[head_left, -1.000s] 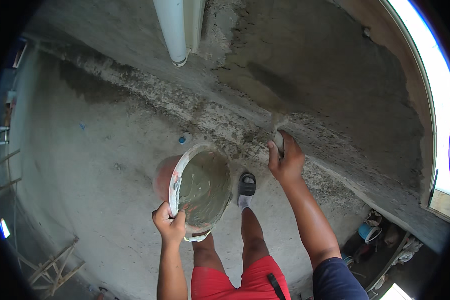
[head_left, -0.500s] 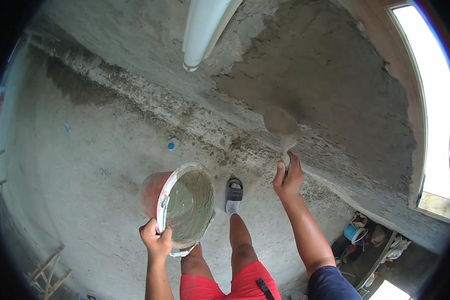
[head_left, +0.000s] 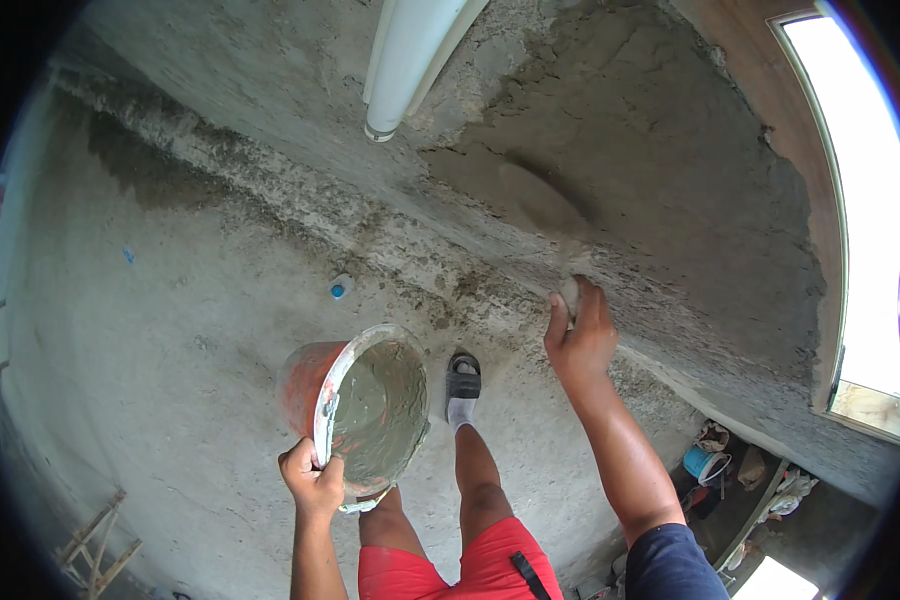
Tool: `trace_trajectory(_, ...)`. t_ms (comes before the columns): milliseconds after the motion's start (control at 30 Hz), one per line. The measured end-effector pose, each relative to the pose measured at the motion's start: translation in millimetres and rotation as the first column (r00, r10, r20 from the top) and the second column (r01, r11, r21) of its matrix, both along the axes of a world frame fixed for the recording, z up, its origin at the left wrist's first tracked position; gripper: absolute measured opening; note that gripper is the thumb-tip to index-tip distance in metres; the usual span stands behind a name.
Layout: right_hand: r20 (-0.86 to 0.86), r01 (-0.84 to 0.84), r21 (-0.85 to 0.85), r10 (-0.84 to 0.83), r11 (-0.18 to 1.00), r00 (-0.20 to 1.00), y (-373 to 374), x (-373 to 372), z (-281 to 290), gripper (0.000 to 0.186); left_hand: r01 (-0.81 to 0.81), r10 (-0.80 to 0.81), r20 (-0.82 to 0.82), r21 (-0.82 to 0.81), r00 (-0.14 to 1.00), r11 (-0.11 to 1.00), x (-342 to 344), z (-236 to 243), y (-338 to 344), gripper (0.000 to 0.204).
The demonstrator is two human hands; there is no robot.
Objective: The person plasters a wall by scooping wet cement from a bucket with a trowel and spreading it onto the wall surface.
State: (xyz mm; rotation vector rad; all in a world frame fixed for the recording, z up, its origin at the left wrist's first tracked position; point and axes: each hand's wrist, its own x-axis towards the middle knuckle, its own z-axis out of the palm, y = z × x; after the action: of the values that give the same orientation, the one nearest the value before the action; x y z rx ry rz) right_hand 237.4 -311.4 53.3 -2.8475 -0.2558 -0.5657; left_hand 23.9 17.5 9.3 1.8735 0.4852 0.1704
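Note:
My left hand (head_left: 313,478) is closed round the rim of a red bucket (head_left: 305,385), which hangs tilted above the floor. Wet grey mortar (head_left: 378,410) coats its inside. The pale handle of a trowel (head_left: 545,200) is gripped in my right hand (head_left: 582,335). Motion smears the trowel's blade, which is at the wall over the lower left part of a dark, fresh mortar patch (head_left: 660,170). I cannot tell whether the blade touches the wall.
A white pipe (head_left: 410,65) runs down the wall left of the patch. A bright window opening (head_left: 860,200) is at the right. On the floor stands a bottle with a blue cap (head_left: 340,288). Lower right lie a blue pail (head_left: 705,463) and clutter; wooden pieces (head_left: 95,545) stand lower left.
The trowel's blade has swung up and left against the mortar patch and turned, now blurred. My right hand has shifted slightly. The bucket and my left hand stay nearly in place.

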Motion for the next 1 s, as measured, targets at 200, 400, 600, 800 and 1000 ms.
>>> trace_trajectory(200,0.097,0.060,-0.002,-0.059,0.998,0.994,-29,-8,3,0.037,0.044,-0.044,-0.009,-0.002,0.999,0.999,-3,-3,-1,0.028)
trace_trajectory(400,0.008,0.155,0.140,-0.158,0.978,0.987,-40,-46,-17,0.036,0.032,-0.032,0.020,0.012,0.999,0.999,-1,6,-2,0.028)
trace_trajectory(600,0.051,-0.026,0.096,0.022,0.995,0.998,0,9,-12,0.036,0.075,-0.075,0.001,0.041,0.997,0.996,3,7,-4,0.027)
trace_trajectory(800,-0.141,0.020,-0.169,-0.044,0.985,0.989,-14,5,-22,0.037,0.032,-0.032,0.004,-0.002,0.999,0.999,-2,20,-1,0.027)
trace_trajectory(1000,-0.025,-0.046,-0.025,0.045,0.999,0.999,-13,4,29,0.039,-0.039,0.039,0.018,-0.002,0.999,0.999,-19,67,1,0.027)
